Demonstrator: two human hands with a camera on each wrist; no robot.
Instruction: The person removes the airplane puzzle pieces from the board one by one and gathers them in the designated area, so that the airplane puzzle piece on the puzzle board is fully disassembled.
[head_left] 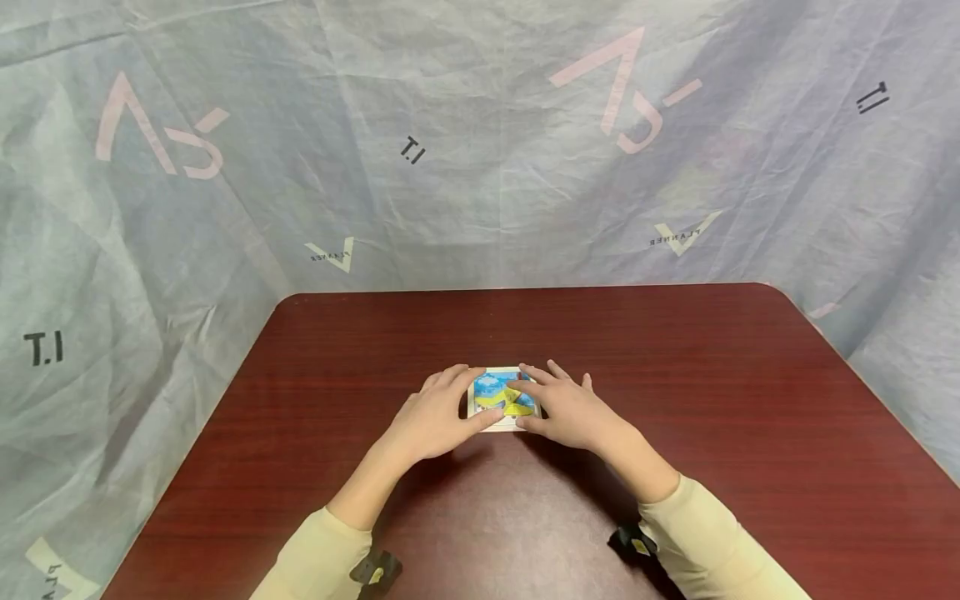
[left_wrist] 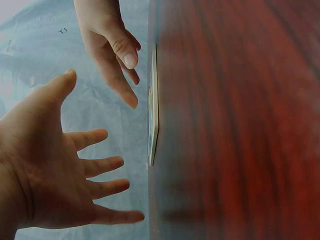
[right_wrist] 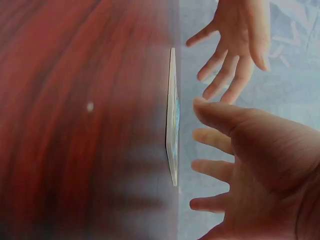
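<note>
A thin flat rectangular board (head_left: 495,402) with a white border and a blue and yellow picture lies on the table in the head view. Seen edge-on, the board (left_wrist: 154,110) shows a pale side in the left wrist view. My left hand (head_left: 438,417) hovers at its left side, fingers spread and thumb over the lower edge. On the other side, my right hand (head_left: 573,408) is held above the right part, covering some of the picture. Both wrist views show gaps between the fingertips and the board (right_wrist: 172,120); neither hand grips it.
The dark red wooden table (head_left: 375,333) has rounded far corners. A grey printed cloth (head_left: 480,167) hangs behind it and along the sides. Small dark devices sit at the left sleeve (head_left: 322,554) and the right sleeve (head_left: 705,533).
</note>
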